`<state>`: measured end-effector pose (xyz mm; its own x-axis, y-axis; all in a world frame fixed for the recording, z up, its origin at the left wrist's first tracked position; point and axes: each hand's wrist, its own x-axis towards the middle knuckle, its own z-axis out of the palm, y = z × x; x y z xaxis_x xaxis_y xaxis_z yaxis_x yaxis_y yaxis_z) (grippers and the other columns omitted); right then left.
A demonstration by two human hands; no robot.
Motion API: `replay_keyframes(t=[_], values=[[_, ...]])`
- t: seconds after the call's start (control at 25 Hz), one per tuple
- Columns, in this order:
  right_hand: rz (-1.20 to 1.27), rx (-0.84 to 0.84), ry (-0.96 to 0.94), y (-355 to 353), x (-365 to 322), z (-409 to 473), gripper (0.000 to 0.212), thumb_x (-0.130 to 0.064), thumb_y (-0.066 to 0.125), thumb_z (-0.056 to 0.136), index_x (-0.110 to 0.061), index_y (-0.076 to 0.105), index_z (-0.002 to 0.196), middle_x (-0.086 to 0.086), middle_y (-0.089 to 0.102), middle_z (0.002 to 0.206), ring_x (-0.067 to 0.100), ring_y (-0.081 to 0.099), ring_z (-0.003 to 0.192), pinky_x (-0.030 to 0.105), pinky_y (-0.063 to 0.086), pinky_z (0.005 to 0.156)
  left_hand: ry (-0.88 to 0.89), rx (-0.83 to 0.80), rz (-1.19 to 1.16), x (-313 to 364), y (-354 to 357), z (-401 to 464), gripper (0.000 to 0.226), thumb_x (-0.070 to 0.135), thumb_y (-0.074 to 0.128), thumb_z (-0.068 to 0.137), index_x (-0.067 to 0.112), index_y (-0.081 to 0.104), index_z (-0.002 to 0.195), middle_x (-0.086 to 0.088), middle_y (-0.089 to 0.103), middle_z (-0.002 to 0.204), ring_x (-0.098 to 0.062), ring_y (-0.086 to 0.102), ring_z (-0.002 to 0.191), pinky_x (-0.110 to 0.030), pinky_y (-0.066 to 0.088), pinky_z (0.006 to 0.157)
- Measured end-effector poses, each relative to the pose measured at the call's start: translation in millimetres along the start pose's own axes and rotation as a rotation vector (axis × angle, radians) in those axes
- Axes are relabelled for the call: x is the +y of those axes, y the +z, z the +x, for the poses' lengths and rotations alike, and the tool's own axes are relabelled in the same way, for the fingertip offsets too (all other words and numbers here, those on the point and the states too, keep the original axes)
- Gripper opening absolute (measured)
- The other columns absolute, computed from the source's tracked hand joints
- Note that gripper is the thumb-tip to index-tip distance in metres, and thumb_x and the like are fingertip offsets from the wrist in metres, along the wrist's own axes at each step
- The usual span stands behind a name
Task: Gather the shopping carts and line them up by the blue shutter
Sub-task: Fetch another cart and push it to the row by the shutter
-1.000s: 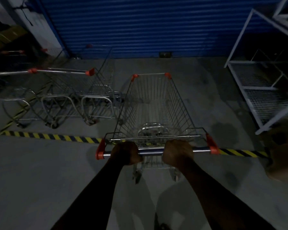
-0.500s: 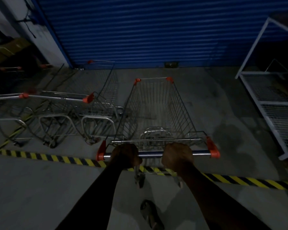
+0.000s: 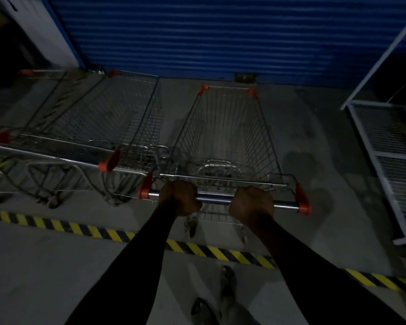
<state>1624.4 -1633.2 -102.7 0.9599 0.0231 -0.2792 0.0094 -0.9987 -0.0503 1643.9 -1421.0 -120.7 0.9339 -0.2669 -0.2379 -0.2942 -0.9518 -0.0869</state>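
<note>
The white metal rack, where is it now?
In the head view, the white metal rack stands at the right edge, right of the pushed cart, near the blue shutter.

— What surface carries everything?
— A grey concrete floor, crossed by a yellow-and-black hazard stripe.

— What stands directly on it?
— A wire shopping cart, wheels beyond the stripe, nose toward the blue shutter. Just beside it at left, a row of nested carts. At right, a white metal rack. Near the bottom edge, the person's feet.
</note>
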Motion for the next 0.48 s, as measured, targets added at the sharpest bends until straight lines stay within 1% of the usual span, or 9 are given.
replay_keyframes(t=[0.08, 0.2, 0.28, 0.4, 0.48], values=[[0.017, 0.001, -0.013, -10, -10, 27, 0.025, -0.034, 0.060, 0.077, -0.021, 0.069, 0.096, 0.003, 0.071, 0.105, 0.028, 0.068, 0.097, 0.033, 0.051, 0.082, -0.006, -0.032, -0.021, -19, -12, 26, 0.047, 0.060, 0.053, 0.076, 0.023, 0.070, 0.099, -0.001, 0.072, 0.103, -0.026, 0.067, 0.100, -0.034, 0.052, 0.083], [0.043, -0.007, -0.032, -21, -19, 70, 0.028, -0.033, 0.058, 0.077, -0.020, 0.068, 0.098, 0.003, 0.071, 0.106, 0.029, 0.068, 0.098, 0.035, 0.052, 0.083, -0.025, -0.083, -0.048, -38, -23, 61, 0.035, 0.053, 0.059, 0.076, 0.023, 0.071, 0.088, -0.002, 0.072, 0.098, -0.027, 0.068, 0.097, -0.033, 0.050, 0.079], [0.041, 0.002, -0.029, -26, -22, 94, 0.026, -0.034, 0.059, 0.075, -0.021, 0.069, 0.096, 0.001, 0.072, 0.103, 0.027, 0.069, 0.096, 0.034, 0.052, 0.082, -0.047, -0.092, -0.056, -50, -28, 82, 0.033, 0.053, 0.060, 0.076, 0.024, 0.070, 0.089, -0.002, 0.072, 0.096, -0.026, 0.068, 0.095, -0.033, 0.050, 0.078], [-0.008, 0.005, -0.031, -36, -26, 129, 0.028, -0.037, 0.060, 0.075, -0.022, 0.070, 0.097, 0.000, 0.072, 0.103, 0.026, 0.069, 0.096, 0.035, 0.052, 0.083, -0.038, -0.043, -0.052, -61, -26, 108, 0.042, 0.059, 0.055, 0.077, 0.026, 0.072, 0.097, -0.001, 0.072, 0.101, -0.025, 0.068, 0.097, -0.033, 0.049, 0.079], [-0.027, -0.009, -0.033, -43, -29, 148, 0.028, -0.039, 0.063, 0.074, -0.022, 0.070, 0.096, 0.000, 0.072, 0.104, 0.025, 0.069, 0.097, 0.034, 0.052, 0.084, -0.022, 0.022, -0.060, -70, -23, 124, 0.045, 0.060, 0.054, 0.077, 0.024, 0.071, 0.097, -0.003, 0.073, 0.103, -0.026, 0.068, 0.099, -0.033, 0.050, 0.081]])
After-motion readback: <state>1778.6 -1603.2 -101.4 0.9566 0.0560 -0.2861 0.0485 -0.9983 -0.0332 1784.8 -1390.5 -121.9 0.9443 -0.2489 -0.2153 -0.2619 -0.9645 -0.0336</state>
